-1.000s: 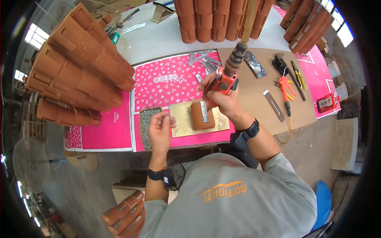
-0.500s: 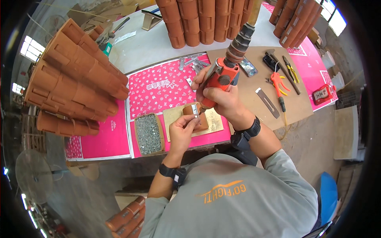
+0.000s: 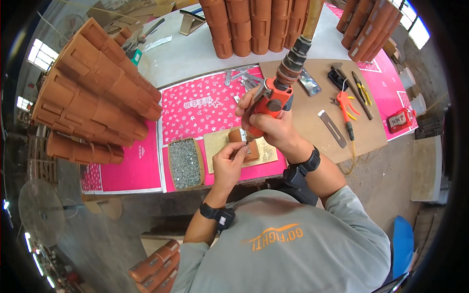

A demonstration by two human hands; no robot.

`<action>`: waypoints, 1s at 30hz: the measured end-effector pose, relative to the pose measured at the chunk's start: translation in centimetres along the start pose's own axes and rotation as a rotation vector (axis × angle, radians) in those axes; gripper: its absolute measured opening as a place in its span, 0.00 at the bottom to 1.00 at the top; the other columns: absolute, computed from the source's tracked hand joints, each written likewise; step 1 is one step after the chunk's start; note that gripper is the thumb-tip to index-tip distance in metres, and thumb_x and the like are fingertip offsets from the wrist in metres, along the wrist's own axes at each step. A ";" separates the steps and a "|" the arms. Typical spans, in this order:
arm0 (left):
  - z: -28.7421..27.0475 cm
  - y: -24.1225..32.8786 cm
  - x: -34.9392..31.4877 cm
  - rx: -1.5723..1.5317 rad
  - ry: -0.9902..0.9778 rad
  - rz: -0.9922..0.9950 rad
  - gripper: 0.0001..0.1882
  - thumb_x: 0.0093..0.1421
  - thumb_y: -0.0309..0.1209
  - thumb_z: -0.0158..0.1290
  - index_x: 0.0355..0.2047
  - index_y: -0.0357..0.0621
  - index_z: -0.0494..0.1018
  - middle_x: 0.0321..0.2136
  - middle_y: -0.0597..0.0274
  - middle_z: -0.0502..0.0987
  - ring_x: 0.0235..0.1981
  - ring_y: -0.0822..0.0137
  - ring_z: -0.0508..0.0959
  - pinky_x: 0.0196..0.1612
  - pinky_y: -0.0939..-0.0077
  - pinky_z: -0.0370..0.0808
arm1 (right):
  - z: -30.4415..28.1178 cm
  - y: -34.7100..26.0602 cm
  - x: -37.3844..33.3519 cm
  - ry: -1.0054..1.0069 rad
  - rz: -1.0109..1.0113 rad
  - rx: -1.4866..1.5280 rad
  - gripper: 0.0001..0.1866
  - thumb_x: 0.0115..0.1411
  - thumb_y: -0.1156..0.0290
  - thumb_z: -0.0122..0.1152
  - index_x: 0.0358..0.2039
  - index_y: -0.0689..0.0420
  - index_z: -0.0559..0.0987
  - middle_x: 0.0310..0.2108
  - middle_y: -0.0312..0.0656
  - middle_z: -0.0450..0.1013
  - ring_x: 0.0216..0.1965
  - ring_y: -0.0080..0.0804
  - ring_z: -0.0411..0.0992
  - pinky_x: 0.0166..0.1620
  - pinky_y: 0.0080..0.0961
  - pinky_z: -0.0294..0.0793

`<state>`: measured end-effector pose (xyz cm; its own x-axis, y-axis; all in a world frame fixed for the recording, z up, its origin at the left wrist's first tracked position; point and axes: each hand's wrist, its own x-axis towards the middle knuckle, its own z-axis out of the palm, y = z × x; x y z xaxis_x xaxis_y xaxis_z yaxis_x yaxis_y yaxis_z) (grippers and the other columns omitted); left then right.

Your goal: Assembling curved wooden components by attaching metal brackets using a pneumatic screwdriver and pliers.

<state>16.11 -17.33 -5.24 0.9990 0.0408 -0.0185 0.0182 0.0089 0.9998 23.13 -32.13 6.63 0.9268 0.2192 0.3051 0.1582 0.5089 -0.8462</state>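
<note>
My right hand (image 3: 274, 126) is wrapped around a red air screwdriver (image 3: 268, 103), held upright with its hose rising from the top. Its tip points down at a brown block-like piece (image 3: 252, 152) on a pale wooden board (image 3: 218, 146). My left hand (image 3: 227, 163) steadies this piece from the left, thumb and forefinger pinched right at the driver's tip. Whatever lies between those fingertips is too small to make out. A bit of light metal plate (image 3: 243, 132) shows on the piece, mostly covered by the driver and fingers.
A box of small screws (image 3: 185, 163) stands left of the board. Metal plates (image 3: 244, 77) lie beyond it. Brown cylinder stacks (image 3: 97, 93) rise at left and back. On cardboard at right are a phone (image 3: 309, 83), red-handled cutters (image 3: 347, 106), pliers (image 3: 360, 88) and a flat bar (image 3: 332, 129).
The driver has come down closer to my left fingertips and now covers more of the metal plate. My left hand keeps its pinch. The whole view has shifted slightly.
</note>
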 end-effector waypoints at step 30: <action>0.3 -4.3 4.5 0.247 0.108 0.088 0.09 0.53 0.27 0.65 0.35 0.42 0.83 0.57 0.50 0.72 0.59 0.54 0.69 0.62 0.61 0.66 | -2.8 5.3 1.2 -0.021 -0.051 -0.197 0.15 0.46 0.86 0.53 0.36 0.64 0.74 0.33 0.44 0.75 0.28 0.25 0.74 0.31 0.22 0.75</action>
<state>20.51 -17.50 -9.59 0.9873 0.1371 0.0806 -0.0454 -0.2430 0.9690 26.02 -31.48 1.28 0.9089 0.2151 0.3571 0.2704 0.3480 -0.8977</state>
